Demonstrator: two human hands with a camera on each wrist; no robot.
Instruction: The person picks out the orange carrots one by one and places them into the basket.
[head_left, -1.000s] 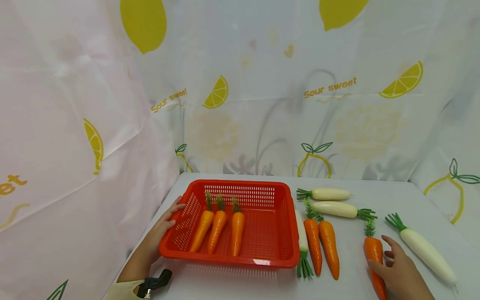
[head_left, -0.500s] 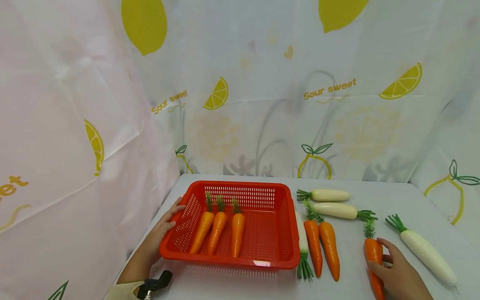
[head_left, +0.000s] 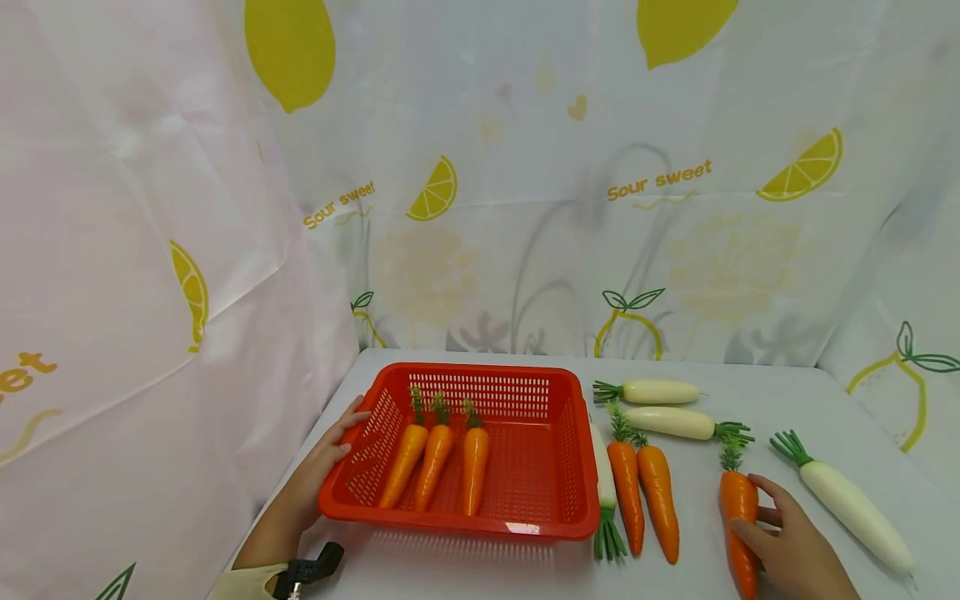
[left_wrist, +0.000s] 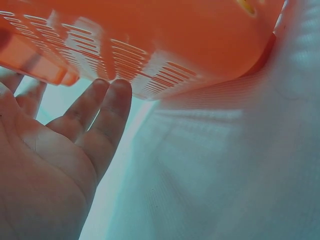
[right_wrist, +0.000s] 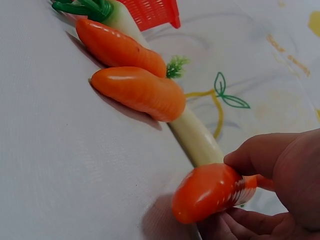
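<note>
My right hand (head_left: pixel 795 542) pinches an orange carrot (head_left: pixel 738 508) with a green leafy top, thumb on one side and fingers on the other. In the right wrist view the carrot's tip (right_wrist: pixel 200 200) points towards the camera. My left hand (head_left: pixel 322 458) rests against the left side of a red plastic basket (head_left: pixel 573 450). In the left wrist view, its fairly straight fingers (left_wrist: pixel 112 107) touch the slotted outer wall. Three carrots (head_left: pixel 475 467) lie side by side in the left half of the basket, tops towards the back.
Right of the basket lie two more carrots (head_left: pixel 656 492) and a white radish (head_left: pixel 605 475) close to the basket wall. Two radishes (head_left: pixel 671 422) lie behind them. Another radish (head_left: pixel 855 512) lies right of my right hand. A lemon-print cloth (head_left: pixel 480 250) hangs behind the table.
My right hand has closed its fingers and thumb on the carrot, which has shifted slightly left and back with it. The left hand and basket have stayed put.
</note>
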